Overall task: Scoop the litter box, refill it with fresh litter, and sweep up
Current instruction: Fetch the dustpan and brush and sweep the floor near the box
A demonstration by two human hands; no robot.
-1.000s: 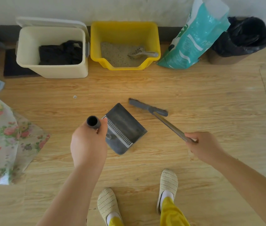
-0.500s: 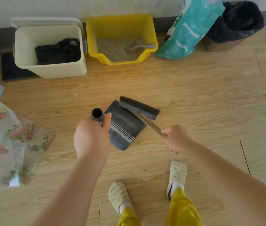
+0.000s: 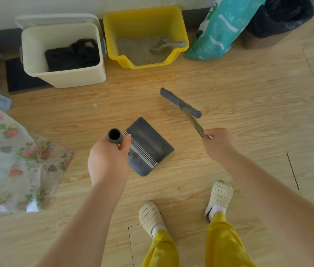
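Floor: wood-look planks [image 3: 238, 83] running up to a white wall.
Cream bin [image 3: 63, 74]: lid up, black bag inside, left of the litter box.
Left hand [image 3: 109, 160]: curled round the dustpan's upright handle; dustpan [image 3: 149, 145] flat on the floor.
Litter box [image 3: 146, 22]: yellow, by the wall, holding litter and a scoop [image 3: 166, 44].
Right hand [image 3: 218, 144]: clamped on the broom [image 3: 181, 103] handle, head right of the dustpan.
Litter bag [image 3: 223, 27]: teal, leaning beside the box.

Dark dustpan [image 3: 148, 146] flat on floor, grey broom [image 3: 180, 103] head beyond it, apart
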